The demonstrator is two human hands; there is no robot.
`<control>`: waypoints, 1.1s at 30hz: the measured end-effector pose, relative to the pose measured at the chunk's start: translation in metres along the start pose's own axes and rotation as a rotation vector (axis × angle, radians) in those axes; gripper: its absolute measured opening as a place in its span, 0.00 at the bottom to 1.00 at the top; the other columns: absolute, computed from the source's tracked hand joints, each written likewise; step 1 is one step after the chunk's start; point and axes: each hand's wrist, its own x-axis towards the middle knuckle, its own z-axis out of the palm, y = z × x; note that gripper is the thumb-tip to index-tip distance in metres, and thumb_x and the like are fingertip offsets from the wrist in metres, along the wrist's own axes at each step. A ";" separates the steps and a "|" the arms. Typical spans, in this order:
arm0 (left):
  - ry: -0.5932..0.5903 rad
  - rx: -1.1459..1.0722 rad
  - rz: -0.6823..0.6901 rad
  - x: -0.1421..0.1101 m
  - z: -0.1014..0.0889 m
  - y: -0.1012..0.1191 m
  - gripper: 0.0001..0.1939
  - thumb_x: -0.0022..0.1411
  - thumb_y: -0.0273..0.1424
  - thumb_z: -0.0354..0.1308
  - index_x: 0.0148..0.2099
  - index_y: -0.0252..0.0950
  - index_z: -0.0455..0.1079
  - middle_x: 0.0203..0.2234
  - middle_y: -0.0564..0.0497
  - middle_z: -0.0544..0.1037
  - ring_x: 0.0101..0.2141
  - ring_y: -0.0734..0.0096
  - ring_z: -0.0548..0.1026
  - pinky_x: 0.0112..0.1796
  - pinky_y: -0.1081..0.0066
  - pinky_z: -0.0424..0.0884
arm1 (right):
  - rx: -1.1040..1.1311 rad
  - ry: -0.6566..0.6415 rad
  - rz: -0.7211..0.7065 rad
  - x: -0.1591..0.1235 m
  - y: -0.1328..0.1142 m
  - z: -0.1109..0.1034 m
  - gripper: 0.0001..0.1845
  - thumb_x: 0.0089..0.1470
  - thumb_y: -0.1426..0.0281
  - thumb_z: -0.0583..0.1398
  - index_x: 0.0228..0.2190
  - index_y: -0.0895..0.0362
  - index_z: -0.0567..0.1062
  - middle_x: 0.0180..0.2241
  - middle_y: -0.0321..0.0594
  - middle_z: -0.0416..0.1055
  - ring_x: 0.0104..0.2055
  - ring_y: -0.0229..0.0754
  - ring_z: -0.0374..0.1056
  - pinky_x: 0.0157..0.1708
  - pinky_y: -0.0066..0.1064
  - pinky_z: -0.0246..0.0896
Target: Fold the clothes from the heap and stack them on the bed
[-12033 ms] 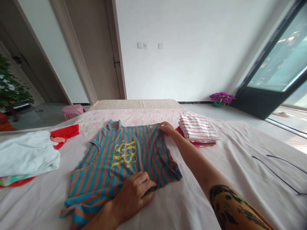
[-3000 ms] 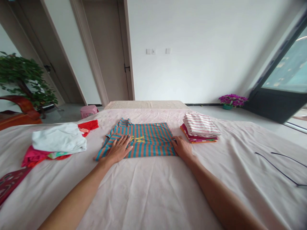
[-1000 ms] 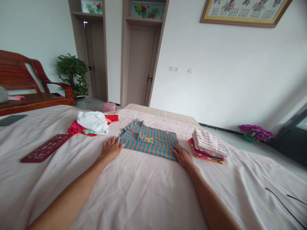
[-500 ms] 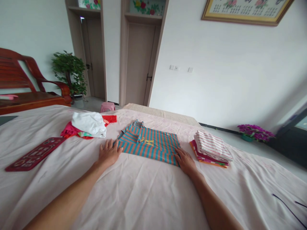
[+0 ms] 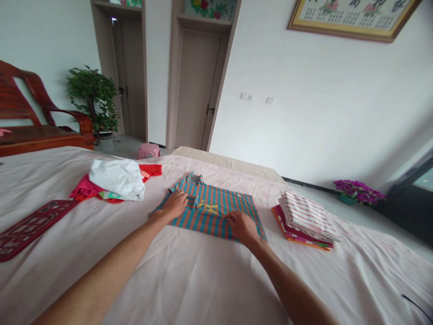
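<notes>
A teal and brown striped shirt (image 5: 211, 225) with a yellow print lies on the bed sheet in front of me, partly folded, its collar to the far left. My left hand (image 5: 174, 204) is on the shirt's left part by the collar and sleeve, fingers bent onto the cloth; the fingertips are partly hidden. Over the right part, my right hand (image 5: 242, 225) pinches the cloth with curled fingers, just below the yellow print. Beside it on the right sits a stack of folded clothes (image 5: 309, 216), with a red-striped white piece on top.
Loose white and red clothes (image 5: 117, 178) lie in a heap to the left. A dark red patterned flat strip (image 5: 34, 228) rests near them. Beyond the bed stand a pink stool (image 5: 149, 150), a wooden bench (image 5: 43, 131) and a potted plant (image 5: 94, 97). A dark cord (image 5: 416, 304) lies at the near right.
Both hands have moved inward from the shirt's left and right ends onto its middle. The right fingers have curled onto the cloth, and the shirt's near part spreads wider. The view has shifted slightly.
</notes>
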 end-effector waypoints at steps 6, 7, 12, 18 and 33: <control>0.038 0.068 -0.101 -0.008 0.015 -0.005 0.26 0.68 0.38 0.43 0.64 0.36 0.60 0.65 0.41 0.59 0.65 0.54 0.54 0.61 0.54 0.49 | 0.150 -0.034 0.071 0.058 -0.069 0.021 0.13 0.59 0.62 0.53 0.38 0.48 0.77 0.39 0.33 0.77 0.41 0.41 0.72 0.34 0.27 0.58; 0.041 0.081 -0.110 -0.009 0.016 -0.005 0.26 0.68 0.38 0.43 0.65 0.36 0.60 0.65 0.41 0.58 0.65 0.53 0.53 0.61 0.54 0.48 | 0.148 -0.044 0.085 0.066 -0.075 0.024 0.13 0.59 0.60 0.54 0.38 0.48 0.77 0.39 0.33 0.77 0.41 0.42 0.72 0.34 0.27 0.58; 0.058 0.116 -0.125 -0.010 0.017 -0.006 0.28 0.68 0.39 0.42 0.65 0.35 0.59 0.65 0.38 0.57 0.65 0.50 0.52 0.61 0.50 0.44 | 0.104 -0.108 0.095 0.087 -0.091 0.036 0.16 0.55 0.53 0.57 0.36 0.48 0.78 0.38 0.35 0.77 0.43 0.46 0.72 0.36 0.29 0.58; 0.062 0.131 -0.220 -0.010 0.015 -0.002 0.26 0.67 0.38 0.42 0.65 0.37 0.59 0.66 0.38 0.57 0.65 0.49 0.52 0.59 0.44 0.45 | 0.074 -0.092 0.146 0.090 -0.088 0.050 0.12 0.57 0.61 0.54 0.34 0.50 0.76 0.37 0.37 0.77 0.40 0.45 0.72 0.35 0.30 0.58; 0.129 0.170 -0.324 -0.012 0.015 0.002 0.27 0.68 0.36 0.41 0.65 0.30 0.59 0.64 0.33 0.58 0.64 0.41 0.52 0.59 0.39 0.44 | -0.021 -0.048 -0.498 0.075 -0.089 0.056 0.27 0.67 0.59 0.44 0.64 0.54 0.57 0.65 0.42 0.54 0.66 0.45 0.48 0.64 0.41 0.42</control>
